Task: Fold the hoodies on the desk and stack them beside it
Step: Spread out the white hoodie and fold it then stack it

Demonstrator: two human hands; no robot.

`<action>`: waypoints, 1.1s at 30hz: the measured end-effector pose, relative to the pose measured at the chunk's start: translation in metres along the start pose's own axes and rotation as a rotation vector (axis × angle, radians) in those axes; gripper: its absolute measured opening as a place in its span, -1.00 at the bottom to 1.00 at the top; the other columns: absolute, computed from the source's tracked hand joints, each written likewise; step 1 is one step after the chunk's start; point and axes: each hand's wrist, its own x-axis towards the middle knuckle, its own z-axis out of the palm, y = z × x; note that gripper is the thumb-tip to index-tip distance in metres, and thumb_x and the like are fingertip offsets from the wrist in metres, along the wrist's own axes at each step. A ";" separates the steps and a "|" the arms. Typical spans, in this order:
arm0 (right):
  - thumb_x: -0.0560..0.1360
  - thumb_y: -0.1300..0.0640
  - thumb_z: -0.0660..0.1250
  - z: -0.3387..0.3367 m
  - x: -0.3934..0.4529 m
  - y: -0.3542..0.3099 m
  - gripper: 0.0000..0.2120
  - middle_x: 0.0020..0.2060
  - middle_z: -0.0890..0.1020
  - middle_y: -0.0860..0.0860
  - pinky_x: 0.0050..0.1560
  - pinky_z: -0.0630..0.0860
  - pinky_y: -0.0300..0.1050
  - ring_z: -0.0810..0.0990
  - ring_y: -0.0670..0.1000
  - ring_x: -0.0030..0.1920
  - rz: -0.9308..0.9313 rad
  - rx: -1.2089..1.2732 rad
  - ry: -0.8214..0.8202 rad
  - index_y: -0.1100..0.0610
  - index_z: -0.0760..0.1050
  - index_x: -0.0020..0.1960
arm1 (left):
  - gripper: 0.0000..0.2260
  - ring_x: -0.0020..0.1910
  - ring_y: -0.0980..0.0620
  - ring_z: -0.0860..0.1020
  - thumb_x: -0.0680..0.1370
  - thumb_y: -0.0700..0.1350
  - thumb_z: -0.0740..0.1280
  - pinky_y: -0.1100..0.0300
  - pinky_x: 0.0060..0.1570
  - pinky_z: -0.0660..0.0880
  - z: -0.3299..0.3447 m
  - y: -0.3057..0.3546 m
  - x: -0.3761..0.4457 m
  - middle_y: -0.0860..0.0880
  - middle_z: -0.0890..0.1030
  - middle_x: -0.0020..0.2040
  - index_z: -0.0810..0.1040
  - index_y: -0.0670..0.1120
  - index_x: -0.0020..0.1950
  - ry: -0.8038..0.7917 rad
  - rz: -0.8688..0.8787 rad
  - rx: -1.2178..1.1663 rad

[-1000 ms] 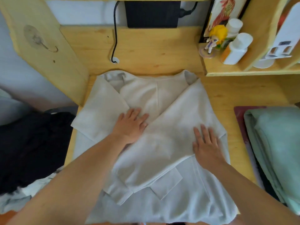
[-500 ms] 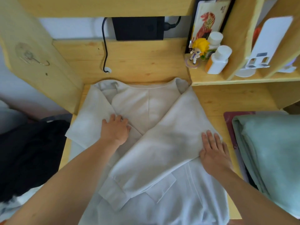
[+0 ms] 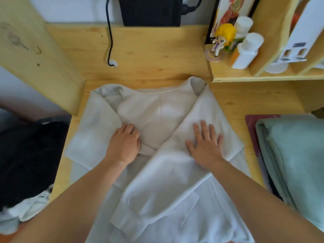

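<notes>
Sliding inward from the hoodie's edge, the right hand is now lying flat, fingers spread, on the folded-over sleeve. Its partner, the left hand, is pressing the other sleeve with fingers curled. Both are resting on the pale hoodie lying across the desk.

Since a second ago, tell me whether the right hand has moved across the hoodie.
Yes. The right hand slid up the folded sleeve, away from the hoodie's right edge toward its middle, and lies flat there.
</notes>
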 end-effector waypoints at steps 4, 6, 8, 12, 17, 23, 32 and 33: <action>0.53 -0.43 -0.15 0.040 -0.062 0.005 -0.21 0.64 -0.21 0.00 0.55 -0.13 0.29 -0.19 0.13 0.62 0.075 -0.022 0.080 -0.11 -0.25 0.64 | -0.84 0.13 -0.22 0.55 0.51 -0.08 0.36 -0.07 0.08 0.51 -0.004 0.002 -0.025 -0.13 0.57 0.11 0.61 -0.13 0.00 0.020 0.009 -0.013; 0.50 -0.45 -0.14 0.051 -0.100 0.003 -0.17 0.64 -0.14 0.02 0.55 -0.08 0.28 -0.12 0.15 0.63 0.091 -0.002 0.087 -0.08 -0.17 0.65 | -0.78 0.17 -0.20 0.55 0.51 -0.04 0.28 -0.07 0.12 0.49 -0.003 0.006 -0.043 -0.11 0.57 0.12 0.61 -0.12 0.03 -0.005 0.007 -0.026; 0.49 -0.45 -0.13 0.055 -0.122 0.001 -0.17 0.64 -0.13 0.01 0.54 -0.09 0.23 -0.13 0.14 0.63 0.094 -0.002 0.033 -0.08 -0.14 0.65 | -0.70 0.16 -0.19 0.54 0.45 0.01 0.21 -0.07 0.05 0.47 -0.003 0.014 -0.060 -0.10 0.56 0.10 0.60 -0.11 0.04 -0.031 -0.003 -0.017; 0.58 -0.10 0.22 0.013 -0.081 0.006 -0.59 0.36 0.41 0.10 0.26 0.37 0.19 0.40 0.23 0.33 0.138 0.200 0.322 -0.01 0.42 0.38 | -0.48 0.13 -0.20 0.48 0.37 0.14 0.20 -0.08 -0.02 0.41 -0.005 0.011 -0.048 -0.11 0.55 0.16 0.54 -0.01 0.28 -0.072 -0.033 0.030; 0.59 0.29 0.17 -0.055 0.025 0.025 -0.51 0.39 0.22 0.07 -0.12 0.45 0.03 0.57 0.29 0.05 0.071 0.135 0.313 -0.07 0.31 0.45 | -0.44 0.63 -0.17 -0.13 0.60 0.22 0.10 -0.26 0.49 0.04 -0.003 0.000 -0.015 -0.03 -0.08 0.67 0.06 0.31 0.60 -0.212 -0.092 -0.041; 0.60 0.30 0.16 -0.083 0.070 0.075 -0.60 0.36 0.26 0.14 -0.13 0.46 0.11 0.52 0.26 0.15 0.147 -0.290 0.184 0.08 0.41 0.40 | -0.43 0.63 -0.13 -0.25 0.61 0.25 0.11 -0.26 0.52 0.09 0.003 0.002 -0.016 0.05 -0.21 0.66 0.00 0.32 0.60 -0.245 -0.143 -0.101; 0.42 0.28 0.27 -0.051 0.039 0.043 -0.64 0.29 0.47 0.24 0.17 0.44 0.21 0.44 0.33 0.22 0.012 0.051 0.573 0.22 0.52 0.21 | -0.45 0.62 -0.17 -0.21 0.59 0.21 0.15 -0.26 0.49 0.16 -0.010 0.008 -0.007 0.02 -0.13 0.66 0.09 0.30 0.57 -0.293 -0.181 -0.120; 0.47 0.20 0.27 -0.037 0.027 0.036 -0.63 0.32 0.46 0.23 0.25 0.42 0.23 0.43 0.32 0.28 -0.138 -0.017 0.545 0.19 0.50 0.26 | -0.46 0.61 -0.17 -0.20 0.59 0.20 0.16 -0.26 0.48 0.17 -0.010 0.009 -0.007 0.01 -0.11 0.65 0.10 0.30 0.57 -0.288 -0.188 -0.121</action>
